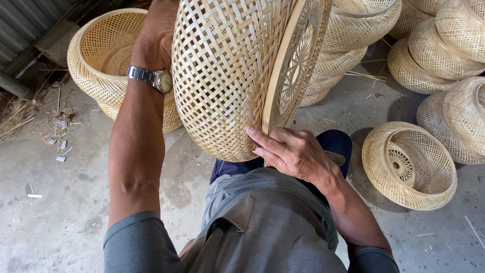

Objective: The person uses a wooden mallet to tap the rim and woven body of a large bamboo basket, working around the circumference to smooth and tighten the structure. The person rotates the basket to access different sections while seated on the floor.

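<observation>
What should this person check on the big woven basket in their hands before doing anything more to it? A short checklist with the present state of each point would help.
1. Left hand grips the upper end of the pale woven bamboo basket: ok.
2. Right hand fingers touch the basket's lower edge beside the round openwork bamboo disc: ok.
3. Disc sits flush all round: cannot tell, only one side shows.
4. Basket held off the grey concrete floor: ok.
5. Silver wristwatch free of the weave: ok.
</observation>
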